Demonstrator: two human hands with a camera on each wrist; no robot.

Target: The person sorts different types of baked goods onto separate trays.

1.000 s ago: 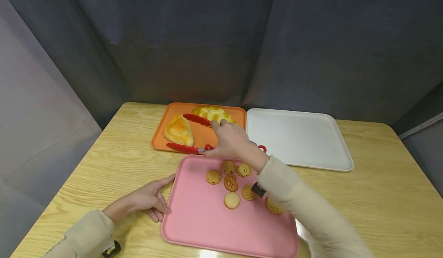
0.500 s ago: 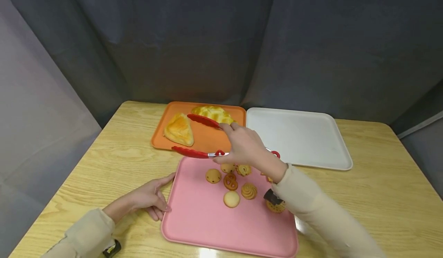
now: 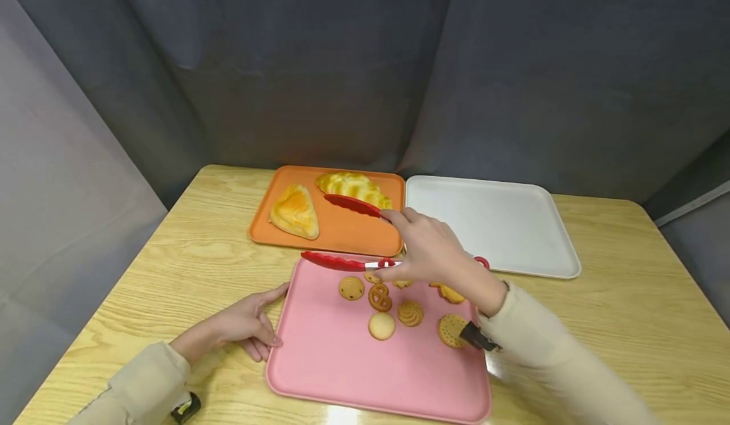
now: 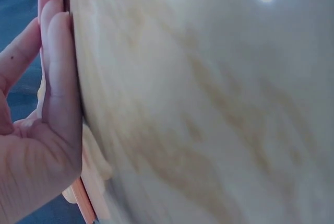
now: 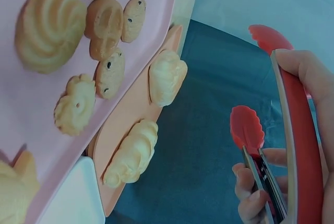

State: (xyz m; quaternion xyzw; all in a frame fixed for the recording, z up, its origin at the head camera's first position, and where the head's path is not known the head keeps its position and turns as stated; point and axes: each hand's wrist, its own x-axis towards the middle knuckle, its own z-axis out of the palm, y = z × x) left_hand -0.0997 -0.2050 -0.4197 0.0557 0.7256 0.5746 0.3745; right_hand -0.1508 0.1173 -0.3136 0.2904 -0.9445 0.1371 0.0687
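My right hand grips red-tipped tongs, their jaws spread apart with nothing between them. They hover over the border between the orange tray and the pink tray. A triangular pastry and a braided bread lie on the orange tray. On the pink tray are several cookies, among them a pretzel, a swirl cookie and a dotted round biscuit. My right hand partly hides a few of them. My left hand holds the pink tray's left rim, thumb and fingertips against it.
A white tray lies at the back right, beside the orange one. All three trays are on a wooden table. A dark curtain hangs behind the table's far edge.
My right hand has moved right and slightly toward me with the spread tongs, away from the triangular pastry. More of the cookies on the pink tray's right side now show. My left hand stays put.
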